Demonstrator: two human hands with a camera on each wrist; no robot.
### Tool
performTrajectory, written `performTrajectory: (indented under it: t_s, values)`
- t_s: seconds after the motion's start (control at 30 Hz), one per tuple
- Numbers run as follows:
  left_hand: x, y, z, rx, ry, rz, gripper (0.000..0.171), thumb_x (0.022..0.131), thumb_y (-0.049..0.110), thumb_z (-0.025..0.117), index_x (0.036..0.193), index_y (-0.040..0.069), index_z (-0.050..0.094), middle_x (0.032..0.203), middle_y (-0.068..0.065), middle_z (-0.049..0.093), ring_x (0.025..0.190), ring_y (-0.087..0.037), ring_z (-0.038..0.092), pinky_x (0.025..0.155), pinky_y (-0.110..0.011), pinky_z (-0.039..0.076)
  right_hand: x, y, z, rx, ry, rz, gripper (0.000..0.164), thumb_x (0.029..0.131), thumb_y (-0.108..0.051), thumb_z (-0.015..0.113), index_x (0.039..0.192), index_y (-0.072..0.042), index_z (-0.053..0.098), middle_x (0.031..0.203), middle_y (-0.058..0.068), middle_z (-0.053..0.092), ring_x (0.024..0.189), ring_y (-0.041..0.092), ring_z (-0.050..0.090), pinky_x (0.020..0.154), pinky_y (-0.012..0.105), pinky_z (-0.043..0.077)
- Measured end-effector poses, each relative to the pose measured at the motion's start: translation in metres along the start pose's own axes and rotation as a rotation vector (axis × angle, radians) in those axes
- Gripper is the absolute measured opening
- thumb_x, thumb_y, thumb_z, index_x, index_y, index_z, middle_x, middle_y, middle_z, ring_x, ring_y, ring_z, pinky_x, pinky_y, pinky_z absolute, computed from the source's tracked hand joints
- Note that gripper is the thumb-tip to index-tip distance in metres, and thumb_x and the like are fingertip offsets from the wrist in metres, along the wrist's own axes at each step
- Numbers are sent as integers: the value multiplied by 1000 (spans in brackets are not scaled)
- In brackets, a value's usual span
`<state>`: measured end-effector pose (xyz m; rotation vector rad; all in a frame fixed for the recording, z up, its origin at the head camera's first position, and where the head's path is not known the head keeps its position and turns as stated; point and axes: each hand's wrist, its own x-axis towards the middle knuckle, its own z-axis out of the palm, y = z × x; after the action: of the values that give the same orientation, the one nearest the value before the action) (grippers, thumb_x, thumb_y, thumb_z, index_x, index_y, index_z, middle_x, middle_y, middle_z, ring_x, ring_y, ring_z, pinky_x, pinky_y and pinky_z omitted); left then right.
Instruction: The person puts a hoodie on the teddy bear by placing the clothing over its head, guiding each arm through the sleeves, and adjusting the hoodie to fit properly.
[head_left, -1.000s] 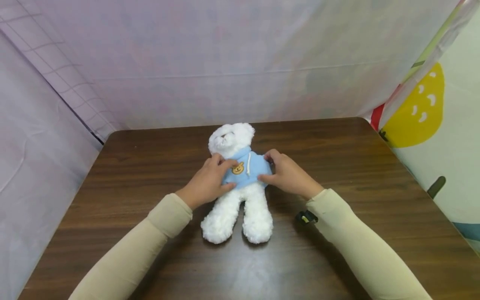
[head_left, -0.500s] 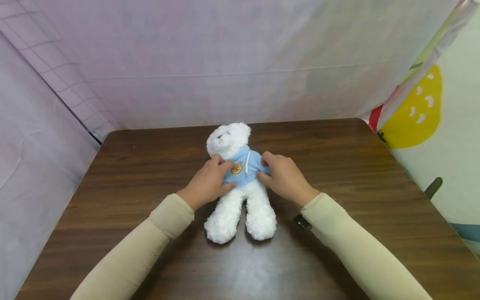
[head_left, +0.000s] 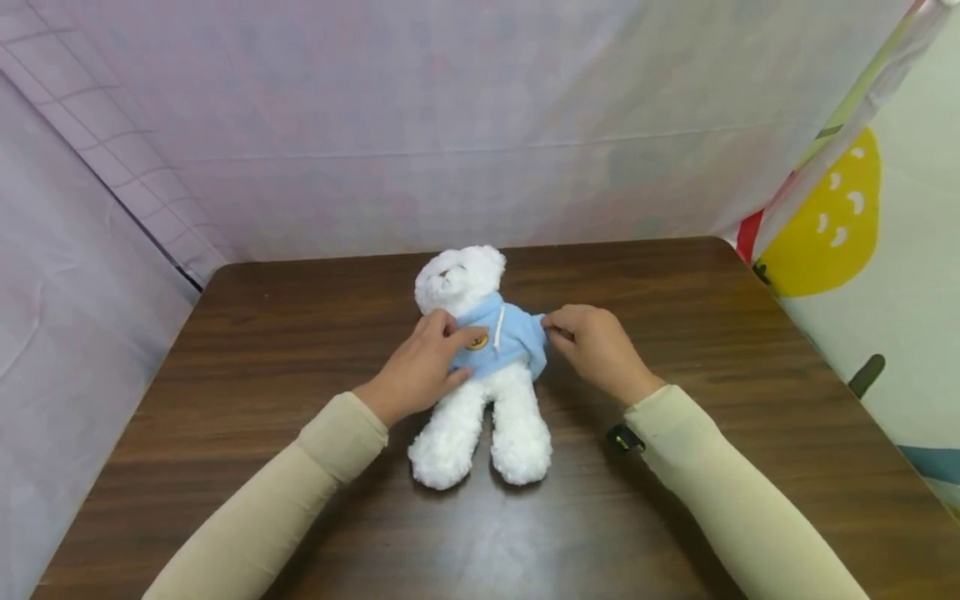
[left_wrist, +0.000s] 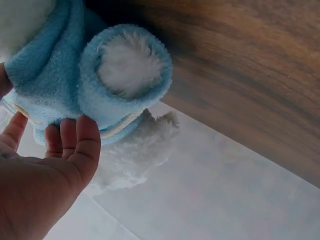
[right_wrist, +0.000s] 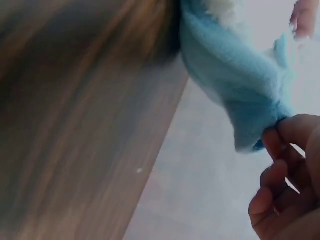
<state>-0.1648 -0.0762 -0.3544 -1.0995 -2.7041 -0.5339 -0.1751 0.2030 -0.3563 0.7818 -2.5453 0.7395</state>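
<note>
A white plush teddy bear [head_left: 517, 433] in a light blue hoodie [head_left: 513, 333] lies on its back on the brown table. A bear-face patch on the hoodie is partly covered by my left hand [head_left: 420, 367], which holds the bear's side with thumb and fingers on the cloth. In the left wrist view, the near sleeve [left_wrist: 90, 100] ends in a white furry paw [left_wrist: 130, 65]. My right hand [head_left: 603, 350] pinches the end of the other sleeve [right_wrist: 250, 125] between thumb and forefinger, drawing it out sideways. That sleeve's paw is hidden.
The dark wood table [head_left: 285, 350] meets a pale cloth backdrop [head_left: 450, 125] just behind the bear's head. On the right hangs a white sheet with a yellow print [head_left: 832, 225]. A small black device [head_left: 625, 437] sits below the right cuff.
My right hand has shifted from the side of the hoodie to the sleeve's end and pulled it out to the right. My left hand has stayed nearly in place.
</note>
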Motion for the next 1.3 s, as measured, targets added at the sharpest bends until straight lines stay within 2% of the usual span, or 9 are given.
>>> performTrajectory:
  t_s: [0.1, 0.2, 0.3, 0.5, 0.7, 0.83, 0.97, 1.13, 1.3]
  values:
    - [2, 3, 1, 24, 39, 79, 48, 90, 13, 74, 136, 12, 60, 105, -8, 42, 92, -22, 41, 70, -30, 43, 2, -3, 2, -4, 55, -91, 18, 89, 4, 70, 103, -4, 77, 99, 10, 73, 89, 24, 69, 77, 40, 55]
    - [6, 3, 3, 44, 54, 165, 43, 89, 7, 70, 132, 11, 64, 103, -6, 43, 88, -21, 40, 70, -30, 40, 3, -3, 3, 26, 62, -101, 22, 87, 10, 68, 102, -3, 77, 103, 11, 73, 96, 25, 69, 81, 40, 55]
    - [9, 4, 4, 34, 40, 199, 41, 88, 6, 66, 129, 10, 66, 100, -4, 42, 84, -19, 37, 70, -30, 37, 4, -1, 4, 27, 45, -91, 23, 87, 12, 66, 101, -4, 75, 104, 10, 73, 96, 25, 69, 81, 41, 55]
    - [12, 4, 0, 0, -3, 167, 36, 91, 15, 65, 127, 10, 67, 97, -3, 40, 82, -19, 37, 70, -31, 37, 7, -2, 5, -81, -34, -88, 20, 88, -2, 73, 105, -10, 70, 101, 3, 70, 84, 18, 65, 73, 38, 52]
    - [14, 6, 0, 28, -13, 161, 33, 93, 18, 67, 125, 9, 67, 98, -4, 41, 85, -20, 39, 72, -32, 39, 7, -11, 1, -240, -72, -166, 27, 85, -11, 79, 111, -9, 72, 114, 6, 70, 95, 25, 66, 81, 41, 53]
    - [16, 9, -2, 35, -27, 153, 34, 94, 18, 67, 126, 8, 66, 98, -6, 42, 85, -21, 41, 72, -32, 40, 7, -20, -2, -317, -62, -216, 21, 86, -9, 78, 106, -8, 71, 93, 5, 71, 75, 24, 64, 67, 39, 52]
    - [18, 11, -3, 43, -45, 143, 34, 95, 20, 67, 127, 8, 65, 99, -6, 44, 84, -20, 41, 72, -32, 41, 7, -23, -2, -278, -99, -199, 15, 89, -5, 73, 103, -7, 67, 78, 4, 64, 65, 18, 59, 59, 37, 49]
    - [19, 11, 0, 43, -22, 161, 31, 97, 25, 67, 123, 10, 66, 99, -6, 46, 84, -20, 42, 71, -32, 42, 8, -22, 2, -210, -115, -111, 17, 89, -5, 74, 105, -5, 69, 87, 7, 70, 71, 18, 63, 64, 37, 52]
    - [18, 10, 3, 44, 41, 176, 14, 98, 15, 62, 109, 13, 70, 96, -6, 46, 83, -21, 44, 68, -32, 42, 9, -21, 7, -136, -92, -66, 7, 90, 0, 69, 96, -5, 69, 88, 6, 69, 72, 17, 61, 66, 35, 51]
